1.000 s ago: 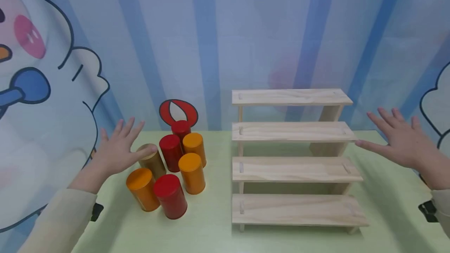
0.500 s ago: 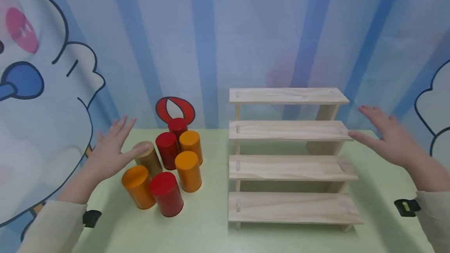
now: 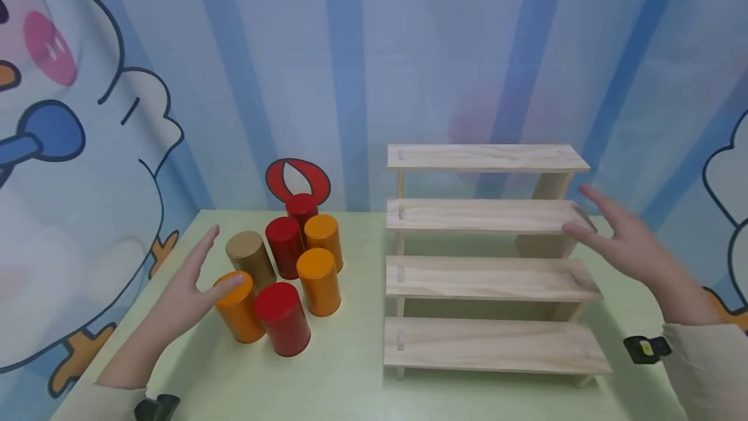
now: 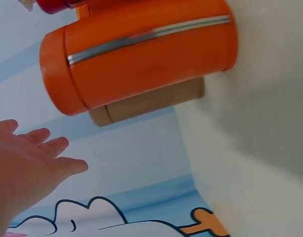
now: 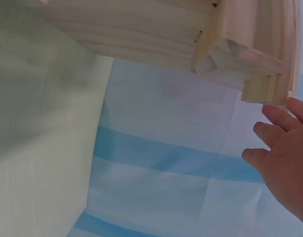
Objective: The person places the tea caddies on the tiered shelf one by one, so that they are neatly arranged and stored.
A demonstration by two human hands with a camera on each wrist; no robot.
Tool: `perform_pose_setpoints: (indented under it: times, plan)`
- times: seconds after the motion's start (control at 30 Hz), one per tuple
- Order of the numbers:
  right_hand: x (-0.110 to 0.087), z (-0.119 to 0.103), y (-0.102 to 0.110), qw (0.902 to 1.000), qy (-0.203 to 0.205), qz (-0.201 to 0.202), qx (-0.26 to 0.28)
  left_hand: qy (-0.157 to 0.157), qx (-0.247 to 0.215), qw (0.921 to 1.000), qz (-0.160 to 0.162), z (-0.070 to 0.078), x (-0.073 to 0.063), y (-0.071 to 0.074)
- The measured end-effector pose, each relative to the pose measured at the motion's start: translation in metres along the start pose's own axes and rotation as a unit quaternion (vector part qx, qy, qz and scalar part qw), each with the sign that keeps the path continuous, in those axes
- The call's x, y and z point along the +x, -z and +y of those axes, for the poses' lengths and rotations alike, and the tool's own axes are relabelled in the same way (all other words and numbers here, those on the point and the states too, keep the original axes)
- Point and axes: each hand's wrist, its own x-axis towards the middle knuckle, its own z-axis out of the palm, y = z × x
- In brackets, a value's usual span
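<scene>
My left hand (image 3: 182, 301) is held beside the nearest left orange canister (image 3: 241, 314), fingers extended, its thumb overlapping the lid in the head view. In the left wrist view that orange tin (image 4: 146, 57) shows a silver seam, and the fingertips are apart from it. Around it stand a gold canister (image 3: 250, 257), red ones such as the front red canister (image 3: 284, 323), and more orange ones. My right hand (image 3: 634, 249) reaches toward the right end of a four-step wooden shelf (image 3: 491, 278), fingers straight and holding nothing. Its thumb overlaps the second board from the top.
The pale green table (image 3: 350, 375) carries both the canister group on the left and the shelf on the right. Behind it hangs a blue striped cloth (image 3: 409, 51) printed with a white cartoon duck (image 3: 87, 213). Black cameras sit on both wrists.
My left hand has come down and nearer, from over the gold canister to beside the front orange one. The right hand has moved left, toward the shelf. The canisters and shelf stay put.
</scene>
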Motion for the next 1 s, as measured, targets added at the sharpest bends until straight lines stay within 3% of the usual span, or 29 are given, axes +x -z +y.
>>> perform_pose_setpoints:
  times: [0.17,0.67,1.0]
  plan:
    - [0.002,0.004,-0.005,0.9998,-0.016,-0.005,0.014,0.013,-0.011,0.9998,0.003,-0.009,-0.006,-0.009]
    - [0.004,0.015,-0.015,0.9989,-0.038,-0.008,0.027,0.061,-0.101,0.9928,-0.018,-0.026,-0.011,-0.029]
    - [0.005,0.016,-0.019,0.9975,-0.055,-0.013,0.043,0.097,-0.117,0.9880,-0.029,-0.030,-0.014,-0.035]
